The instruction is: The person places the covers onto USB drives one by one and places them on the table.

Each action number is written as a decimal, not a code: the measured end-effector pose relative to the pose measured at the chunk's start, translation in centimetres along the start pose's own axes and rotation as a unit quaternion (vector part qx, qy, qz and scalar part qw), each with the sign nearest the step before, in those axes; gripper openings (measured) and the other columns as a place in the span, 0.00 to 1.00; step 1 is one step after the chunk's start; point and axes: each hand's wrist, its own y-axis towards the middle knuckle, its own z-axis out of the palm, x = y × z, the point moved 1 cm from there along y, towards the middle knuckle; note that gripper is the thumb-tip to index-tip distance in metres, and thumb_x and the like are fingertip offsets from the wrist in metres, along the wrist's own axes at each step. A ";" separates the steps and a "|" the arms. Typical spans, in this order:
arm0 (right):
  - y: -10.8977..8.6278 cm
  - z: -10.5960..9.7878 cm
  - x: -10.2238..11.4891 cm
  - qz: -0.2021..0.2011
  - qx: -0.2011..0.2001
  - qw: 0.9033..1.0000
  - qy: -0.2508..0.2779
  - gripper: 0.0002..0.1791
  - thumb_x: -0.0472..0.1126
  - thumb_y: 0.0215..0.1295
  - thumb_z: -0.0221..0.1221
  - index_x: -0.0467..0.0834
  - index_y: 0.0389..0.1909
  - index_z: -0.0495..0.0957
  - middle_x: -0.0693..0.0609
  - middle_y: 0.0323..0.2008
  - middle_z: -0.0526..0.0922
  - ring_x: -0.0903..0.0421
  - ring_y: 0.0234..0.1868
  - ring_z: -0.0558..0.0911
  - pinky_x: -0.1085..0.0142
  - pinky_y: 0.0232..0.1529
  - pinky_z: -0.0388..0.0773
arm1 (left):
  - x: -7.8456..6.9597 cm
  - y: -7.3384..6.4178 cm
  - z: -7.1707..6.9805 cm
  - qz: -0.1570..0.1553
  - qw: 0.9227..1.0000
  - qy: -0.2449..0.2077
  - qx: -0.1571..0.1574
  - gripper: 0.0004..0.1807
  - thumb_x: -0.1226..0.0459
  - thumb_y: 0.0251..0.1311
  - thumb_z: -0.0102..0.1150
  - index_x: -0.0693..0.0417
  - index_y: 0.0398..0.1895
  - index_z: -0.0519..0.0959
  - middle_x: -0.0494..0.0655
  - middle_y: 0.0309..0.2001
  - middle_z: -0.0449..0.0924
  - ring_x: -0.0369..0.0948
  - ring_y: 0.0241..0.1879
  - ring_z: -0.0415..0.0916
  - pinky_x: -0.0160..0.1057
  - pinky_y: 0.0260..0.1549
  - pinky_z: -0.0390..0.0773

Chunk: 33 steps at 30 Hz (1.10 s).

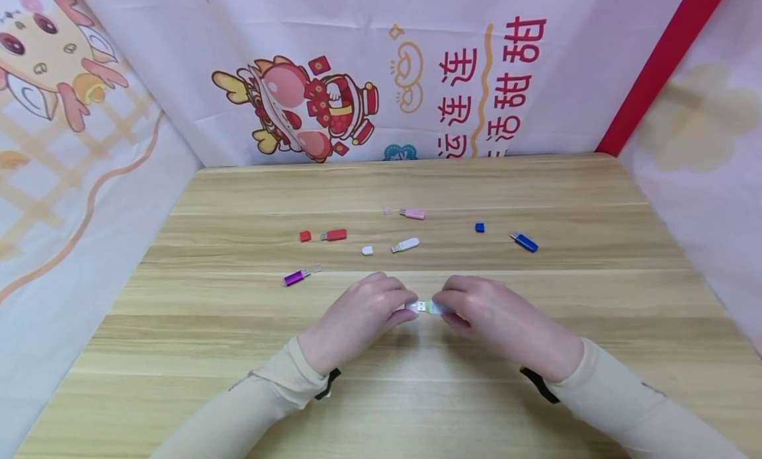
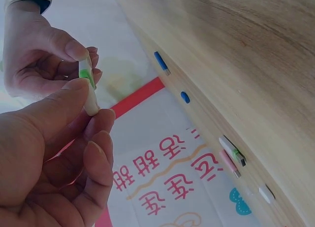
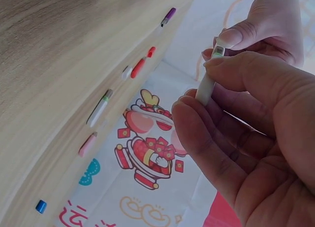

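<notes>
Over the near middle of the table, my left hand [image 1: 366, 313] pinches a white cap [image 2: 91, 103] between thumb and fingers. My right hand [image 1: 503, 317] pinches the body of a white USB stick [image 3: 205, 90] with a green band. Cap and stick are lined up end to end, and part of the metal plug [image 1: 421, 306] shows between them. Fingers hide much of both pieces. Beyond the hands, a second white USB stick [image 1: 406, 245] with a green band lies uncapped, its white cap [image 1: 367, 250] to its left.
On the wooden table [image 1: 178, 327] lie a purple USB stick [image 1: 294, 278] with a clear cap [image 1: 317, 268] at its plug, a red stick [image 1: 336, 235] and red cap [image 1: 305, 235], a pink stick [image 1: 413, 213], and a blue stick [image 1: 525, 241] with blue cap [image 1: 479, 227]. Printed cloth hangs behind.
</notes>
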 end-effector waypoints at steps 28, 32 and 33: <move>0.0 -0.1 0.1 -0.012 -0.008 1.000 -0.001 0.10 0.31 0.52 0.73 0.39 0.36 0.86 0.53 0.32 0.82 0.62 0.30 0.81 0.72 0.32 0.81 | -0.6 0.5 -0.1 0.014 1.000 0.007 -0.005 0.08 0.62 0.60 0.69 0.56 0.39 0.86 0.42 0.35 0.84 0.39 0.37 0.78 0.33 0.39 0.79; 0.0 -0.1 0.2 -0.010 -0.004 1.000 0.000 0.11 0.31 0.52 0.73 0.39 0.37 0.86 0.53 0.32 0.82 0.62 0.31 0.81 0.72 0.33 0.81 | -0.6 0.5 0.0 0.021 1.000 0.010 -0.012 0.08 0.62 0.59 0.69 0.56 0.38 0.86 0.43 0.35 0.84 0.39 0.37 0.78 0.32 0.39 0.79; 0.0 -0.1 0.2 -0.011 -0.004 1.000 0.000 0.11 0.31 0.51 0.74 0.39 0.37 0.86 0.53 0.32 0.82 0.62 0.31 0.81 0.72 0.33 0.81 | -0.6 0.5 0.0 0.023 1.000 0.010 -0.014 0.08 0.62 0.59 0.69 0.57 0.38 0.86 0.43 0.34 0.84 0.39 0.36 0.78 0.32 0.39 0.79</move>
